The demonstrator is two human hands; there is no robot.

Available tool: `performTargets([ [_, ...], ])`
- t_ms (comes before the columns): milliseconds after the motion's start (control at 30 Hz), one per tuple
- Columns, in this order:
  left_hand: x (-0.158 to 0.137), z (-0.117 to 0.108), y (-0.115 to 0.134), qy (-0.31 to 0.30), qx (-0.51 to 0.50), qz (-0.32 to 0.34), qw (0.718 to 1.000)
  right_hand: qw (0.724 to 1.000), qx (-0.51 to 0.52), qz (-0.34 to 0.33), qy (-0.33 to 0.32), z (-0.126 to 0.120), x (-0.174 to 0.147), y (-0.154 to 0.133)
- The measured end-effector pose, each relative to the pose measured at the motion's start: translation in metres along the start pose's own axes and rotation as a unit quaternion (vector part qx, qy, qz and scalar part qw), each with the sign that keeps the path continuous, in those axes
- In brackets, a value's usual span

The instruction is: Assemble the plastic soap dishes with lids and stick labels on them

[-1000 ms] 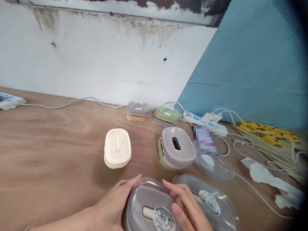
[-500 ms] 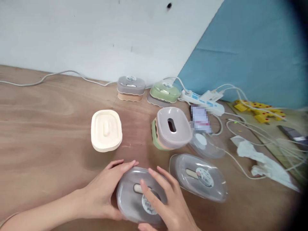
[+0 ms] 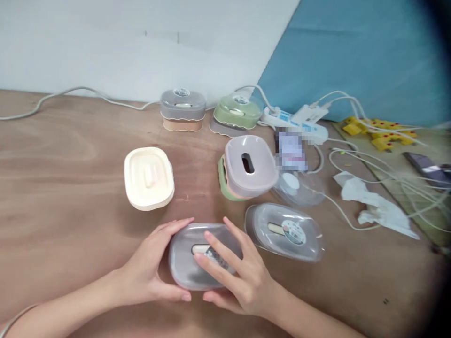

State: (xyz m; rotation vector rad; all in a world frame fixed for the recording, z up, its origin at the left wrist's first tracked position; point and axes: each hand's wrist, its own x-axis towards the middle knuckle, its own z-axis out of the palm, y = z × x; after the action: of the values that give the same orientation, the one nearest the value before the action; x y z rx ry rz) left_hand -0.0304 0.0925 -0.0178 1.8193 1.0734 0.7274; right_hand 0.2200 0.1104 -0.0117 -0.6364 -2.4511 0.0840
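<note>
A grey plastic box point(image 3: 181, 265) with a clear lid, a slot in its top and a round sticker lies near the table's front. My left hand point(image 3: 151, 265) is curved around its left end, thumb along the near side. With fingers spread across the lid and thumb at the near edge, my right hand point(image 3: 243, 272) grips the right end and partly covers the sticker. A similar clear-lidded grey box point(image 3: 262, 234) lies just to the right. Beyond my hands are a cream box point(image 3: 150, 199) and a pale grey slotted cover point(image 3: 259, 176) on stacked green and peach pieces.
Against the wall stand a grey-and-peach box point(image 3: 183, 110) and a green-and-grey box point(image 3: 236, 112). At the right are a white power strip point(image 3: 299, 124), a phone-like screen point(image 3: 291, 152), a clear lid point(image 3: 306, 192), crumpled tissue point(image 3: 380, 206), cables and yellow parts point(image 3: 387, 136).
The view has shifted, so the table's things sit higher in the picture. Two of my right hand's fingers now stretch farther across the lid. Both hands stay on the grey box.
</note>
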Motion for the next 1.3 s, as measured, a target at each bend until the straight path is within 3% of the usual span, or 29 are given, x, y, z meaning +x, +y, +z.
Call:
performTargets([
  [167,-0.002,-0.001,0.003,-0.006,0.008,-0.042,0.999,1.000,-0.015,-0.002,-0.005,-0.002,0.006,0.006],
  [467,-0.006,0.008,-0.008,0.003,0.035,-0.016,0.999,0.999,-0.030,-0.038,0.003,0.005,0.000,0.004],
  [733,-0.007,0.004,0.002,-0.026,0.069,0.010,0.997,0.997,-0.051,-0.040,0.045,0.009,0.000,0.001],
  [1000,0.008,0.013,0.007,-0.001,0.003,0.052,0.999,0.997,-0.045,-0.045,0.050,0.008,-0.007,0.008],
  [1167,0.028,0.019,0.010,0.009,-0.126,0.021,0.992,0.992,-0.096,-0.042,0.067,0.005,-0.011,0.014],
  [1300,0.038,0.023,0.017,0.055,-0.198,-0.022,0.978,0.992,-0.105,-0.030,0.066,0.004,-0.011,0.017],
])
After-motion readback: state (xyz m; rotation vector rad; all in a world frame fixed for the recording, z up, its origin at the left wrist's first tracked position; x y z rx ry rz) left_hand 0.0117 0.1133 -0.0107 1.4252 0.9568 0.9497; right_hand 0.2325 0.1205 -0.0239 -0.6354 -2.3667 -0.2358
